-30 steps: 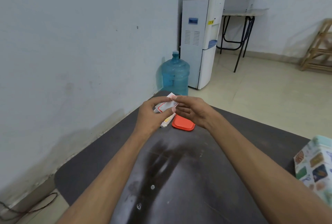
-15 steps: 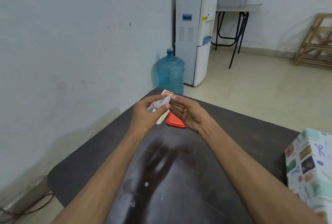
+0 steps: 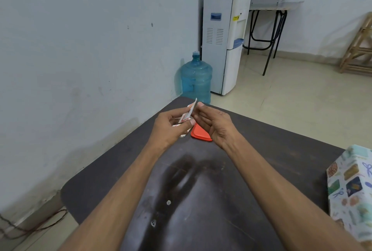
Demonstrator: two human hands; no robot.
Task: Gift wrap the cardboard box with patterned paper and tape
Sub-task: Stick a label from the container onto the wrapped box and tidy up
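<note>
The box (image 3: 352,186), covered in pale patterned paper, stands at the table's right edge, partly cut off by the frame. Over the far part of the dark table (image 3: 261,150), my left hand (image 3: 171,128) pinches a small white slip with a red border (image 3: 188,114) between thumb and fingers. My right hand (image 3: 215,123) is beside it with fingers loosely extended, and its index fingertip is close to the slip's top edge. Whether they touch is unclear. Something small, white and patterned (image 3: 183,135) shows below my left hand.
A flat orange lid-like piece (image 3: 201,135) lies on the table under my hands. Beyond the table's far corner stand a blue water jug (image 3: 196,78) and a white water dispenser (image 3: 223,37). A wall runs along the left, and a wooden rack (image 3: 360,47) stands at the far right.
The slip has turned more upright in my left hand. My right hand's fingers have eased off it and opened. The view has shifted, showing more of the wrapped box.
</note>
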